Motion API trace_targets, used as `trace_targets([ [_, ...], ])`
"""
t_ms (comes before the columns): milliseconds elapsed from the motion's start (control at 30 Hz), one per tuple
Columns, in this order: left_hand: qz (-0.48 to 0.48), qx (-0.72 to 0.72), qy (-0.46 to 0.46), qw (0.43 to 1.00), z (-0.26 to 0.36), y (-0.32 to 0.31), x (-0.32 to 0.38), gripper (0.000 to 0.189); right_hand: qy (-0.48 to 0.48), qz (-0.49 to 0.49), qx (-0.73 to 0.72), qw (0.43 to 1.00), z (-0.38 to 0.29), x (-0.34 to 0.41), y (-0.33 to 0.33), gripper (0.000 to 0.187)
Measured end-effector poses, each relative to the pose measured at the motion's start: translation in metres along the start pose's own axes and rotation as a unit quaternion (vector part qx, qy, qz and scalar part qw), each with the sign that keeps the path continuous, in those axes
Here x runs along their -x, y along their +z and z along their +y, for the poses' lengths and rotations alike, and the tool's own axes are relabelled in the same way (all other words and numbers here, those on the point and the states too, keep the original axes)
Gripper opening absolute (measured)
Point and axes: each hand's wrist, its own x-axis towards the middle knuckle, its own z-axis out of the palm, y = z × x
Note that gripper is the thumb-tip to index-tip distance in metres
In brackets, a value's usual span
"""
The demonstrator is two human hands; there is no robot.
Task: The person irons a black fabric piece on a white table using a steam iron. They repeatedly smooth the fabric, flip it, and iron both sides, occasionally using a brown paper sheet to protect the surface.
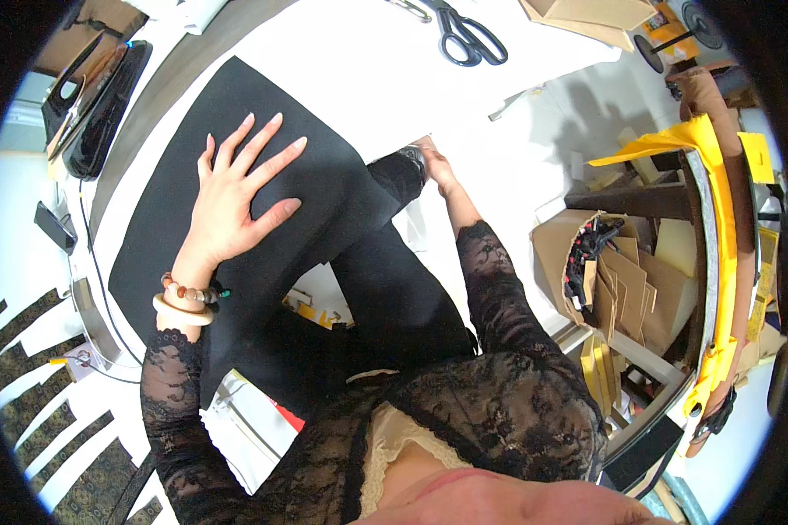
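My left hand [240, 187] lies flat with spread fingers on a large piece of black fabric [289, 125]. A beaded bracelet and a pale bangle circle that wrist. The fabric covers part of the white table and hangs over its near edge towards my lap. At the right edge of the fabric, my right hand [435, 165] is turned side-on beside a bunched dark part with a pale, shiny patch [415, 161]. Its fingers are mostly hidden, so whether they grip anything is unclear. Black-handled scissors [466, 39] lie on the table beyond both hands.
A metal clip-like item [412, 9] lies near the scissors. Open cardboard [584, 16] sits at the table's far right. On the right stand a box of cardboard pieces [551, 252] and a rack draped with yellow fabric [716, 190]. A phone [55, 227] and patterned fabric strips [33, 341] are at left.
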Motion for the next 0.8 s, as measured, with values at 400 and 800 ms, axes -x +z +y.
trace_targets([
  [400,0.046,0.018,0.012,0.999,-0.003,0.005,-0.003,0.070,-0.186,0.093,0.182,0.961,-0.033,0.081,0.038,0.063],
  [800,0.057,0.030,0.006,0.998,-0.002,0.007,-0.007,0.060,-0.306,0.128,0.186,0.925,-0.020,0.139,0.084,0.058],
])
